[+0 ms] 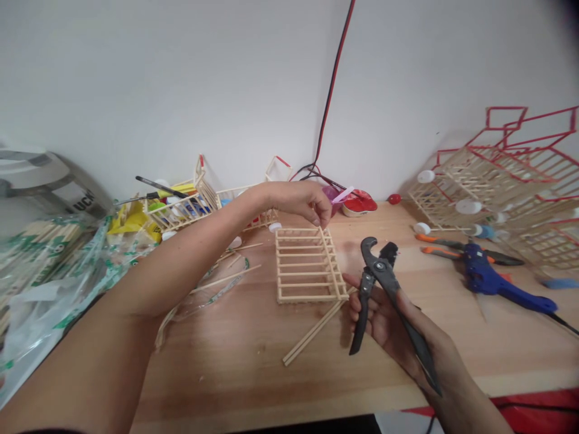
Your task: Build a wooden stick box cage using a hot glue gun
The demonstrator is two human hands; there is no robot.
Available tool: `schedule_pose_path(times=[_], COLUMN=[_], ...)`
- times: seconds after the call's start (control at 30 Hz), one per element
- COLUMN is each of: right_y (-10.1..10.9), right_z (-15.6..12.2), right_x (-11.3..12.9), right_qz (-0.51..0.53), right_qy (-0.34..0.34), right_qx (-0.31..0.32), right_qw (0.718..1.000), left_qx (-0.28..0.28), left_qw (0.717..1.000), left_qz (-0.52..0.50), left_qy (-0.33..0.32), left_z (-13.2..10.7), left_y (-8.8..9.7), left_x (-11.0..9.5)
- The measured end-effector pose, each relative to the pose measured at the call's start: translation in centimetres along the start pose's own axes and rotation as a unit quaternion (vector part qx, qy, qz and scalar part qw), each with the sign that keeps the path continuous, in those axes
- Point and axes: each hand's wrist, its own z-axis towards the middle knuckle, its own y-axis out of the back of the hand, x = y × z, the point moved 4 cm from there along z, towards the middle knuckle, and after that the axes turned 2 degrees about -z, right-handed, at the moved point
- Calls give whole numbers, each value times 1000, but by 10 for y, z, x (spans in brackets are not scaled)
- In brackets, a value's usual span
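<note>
The left hand (301, 202) hangs over the far corner of a lattice frame (307, 265) of pale wooden sticks, its fingers curled down to the top right corner; they touch or nearly touch it, and whether they grip it I cannot tell. The frame lies flat on the wooden bench (235, 374), in the middle of the view and between the two hands. The right hand (389, 325) is half closed around the spread handles of black cutters (382, 283), raised above the bench with the hooked head up. Two loose sticks (312, 331) lie joined just below the frame, near the right hand.

To the right are a blue glue gun (497, 283), orange-handled pliers (465, 250), and stacked stick frames with red tops (497, 187) with white bottle caps (468, 206) stuck on. Further back are a red-and-white roll of tape (359, 204) and a red and black cable (332, 90) running up the wall. The left forearm partly hides a heap on the left: a printed plastic bag (54, 283) of sticks, a yellow packet (131, 220), and more stick frames (178, 208). A grey object (45, 181) behind them shows the letters "UCK"; the green print on the bag cannot be read.
</note>
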Motion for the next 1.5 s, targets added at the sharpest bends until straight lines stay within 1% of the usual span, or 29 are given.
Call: schedule_pose_path(times=[0.1, 0.33, 0.47, 0.6, 0.73, 1.1, 1.5], right_y=[-2, -3, 0, 0, 1, -3, -2], right_z=[0, 1, 1, 0, -1, -1, 0], right_x=[1, 2, 1, 0, 0, 3, 1], right_qz=[-2, -7, 3, 10, 20, -18, -18], right_qy=[0, 0, -4, -10, -8, -5, -14], right_qx=[2, -6, 0, 19, 22, 9, 10], right_qw=[1000, 1000, 1000, 1000, 1000, 1000, 1000], left_qx=[5, 8, 20, 35, 40, 39, 45], left_qw=[1000, 1000, 1000, 997, 996, 995, 997], left_qz=[-13, -29, 5, 56, 74, 82, 58], left_qy=[9, 6, -14, -39, -40, -37, -36], left_z=[0, 2, 2, 2, 1, 2, 2], left_y=[0, 0, 0, 0, 0, 1, 0], left_x=[-3, -4, -2, 1, 3, 2, 5])
